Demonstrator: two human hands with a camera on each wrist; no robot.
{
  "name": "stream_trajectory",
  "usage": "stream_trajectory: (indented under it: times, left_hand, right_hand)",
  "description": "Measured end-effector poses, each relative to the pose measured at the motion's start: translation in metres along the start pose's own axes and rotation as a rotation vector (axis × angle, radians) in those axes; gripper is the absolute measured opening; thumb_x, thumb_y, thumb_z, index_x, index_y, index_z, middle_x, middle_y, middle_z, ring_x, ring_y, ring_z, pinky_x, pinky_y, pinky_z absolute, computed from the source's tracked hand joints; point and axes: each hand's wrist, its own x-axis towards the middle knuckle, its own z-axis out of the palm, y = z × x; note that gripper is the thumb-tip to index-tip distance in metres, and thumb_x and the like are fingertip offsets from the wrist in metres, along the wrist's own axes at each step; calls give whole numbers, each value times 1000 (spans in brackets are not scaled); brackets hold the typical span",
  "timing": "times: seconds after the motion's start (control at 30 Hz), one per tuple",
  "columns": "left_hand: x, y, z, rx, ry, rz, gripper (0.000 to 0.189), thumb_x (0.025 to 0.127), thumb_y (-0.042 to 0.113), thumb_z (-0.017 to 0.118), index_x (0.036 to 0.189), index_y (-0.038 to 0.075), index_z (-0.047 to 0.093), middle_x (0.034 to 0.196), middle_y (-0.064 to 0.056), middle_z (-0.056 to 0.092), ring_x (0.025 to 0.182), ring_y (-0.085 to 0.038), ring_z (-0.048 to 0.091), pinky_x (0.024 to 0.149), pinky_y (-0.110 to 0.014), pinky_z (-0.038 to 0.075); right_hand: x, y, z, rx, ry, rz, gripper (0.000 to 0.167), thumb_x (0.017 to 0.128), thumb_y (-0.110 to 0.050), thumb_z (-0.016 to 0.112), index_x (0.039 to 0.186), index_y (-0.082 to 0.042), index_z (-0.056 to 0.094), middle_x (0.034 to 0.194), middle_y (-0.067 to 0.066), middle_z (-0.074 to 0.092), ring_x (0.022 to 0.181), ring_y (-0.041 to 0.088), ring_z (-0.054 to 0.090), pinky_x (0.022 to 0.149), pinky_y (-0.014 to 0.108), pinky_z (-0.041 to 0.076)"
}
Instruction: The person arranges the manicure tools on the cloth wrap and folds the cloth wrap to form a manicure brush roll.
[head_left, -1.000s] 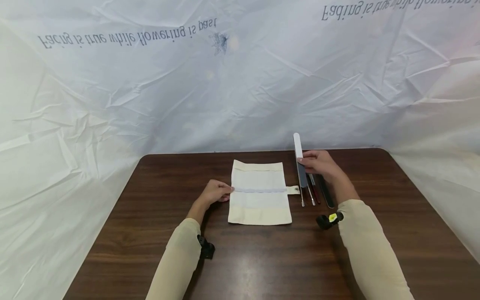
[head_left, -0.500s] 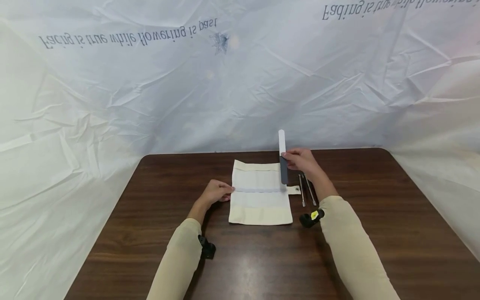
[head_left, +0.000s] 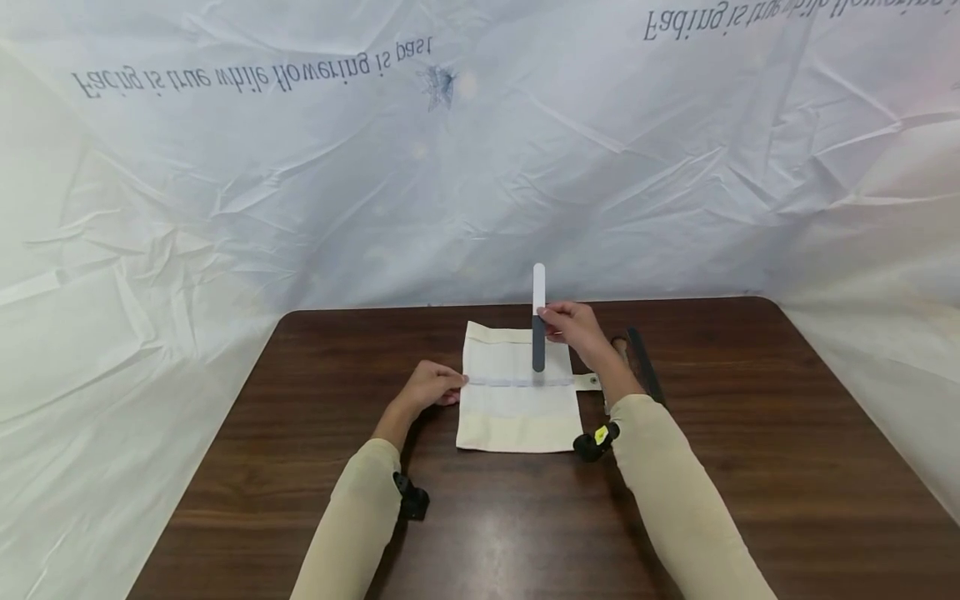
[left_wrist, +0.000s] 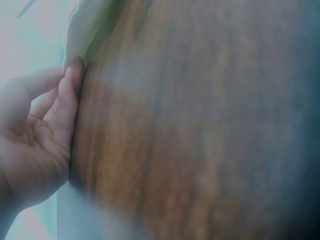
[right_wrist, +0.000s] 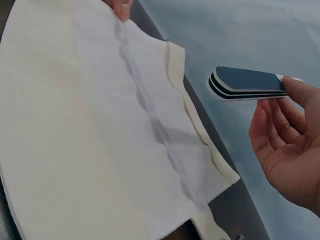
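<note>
While the right hand [head_left: 576, 327] pinches a white-and-grey file [head_left: 538, 343] with the thumb on top and the fingers beneath, the file's grey end points nearer to the person than the hand and its white end points away. The right wrist view shows the file apart from the cloth. One second ago hand and file were over the tools to the right; now they have moved leftward, above the cream cloth [head_left: 517, 429]. This lies spread out below and to the left of the right hand, its snap strap [head_left: 587, 382] reaching out just beneath the forearm. At its far side the left hand [head_left: 429, 385] pinches the edge, unchanged since then. To the right of the right hand, a dark strip [head_left: 645, 367] rests on the bench [head_left: 487, 517], partly hidden by the arm, which now covers most of the other tools. Beyond both hands hangs a wrinkled sheet [head_left: 187, 192].
</note>
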Motion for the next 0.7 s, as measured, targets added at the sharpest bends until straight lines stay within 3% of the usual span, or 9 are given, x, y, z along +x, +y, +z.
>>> stream_trajectory:
  times: [0.27,0.4,0.7]
  left_hand:
    - [-4,4,-2,-9,-15,3,26,96,15,70,109,-8,75,76,-2,68,63,-5,63,61,-18,55]
    - [-4,4,-2,7,-13,5,25,96,17,70,108,-5,76,82,-6,71,66,-6,65,64,-21,57]
    - [-1,4,-3,8,-21,18,24,96,16,70,106,-5,76,76,-2,70,61,-5,63,61,-18,55]
  right_hand:
    - [8,6,18,38,26,35,41,102,-23,62,131,6,60,82,-11,65,73,4,62,72,17,56]
    - [12,11,26,69,29,42,41,102,-22,63,132,5,60,84,-12,66,74,3,64,73,17,57]
    - [18,21,51,154,30,39,31,101,-14,62,123,7,61,75,-15,66,68,3,64,68,18,56]
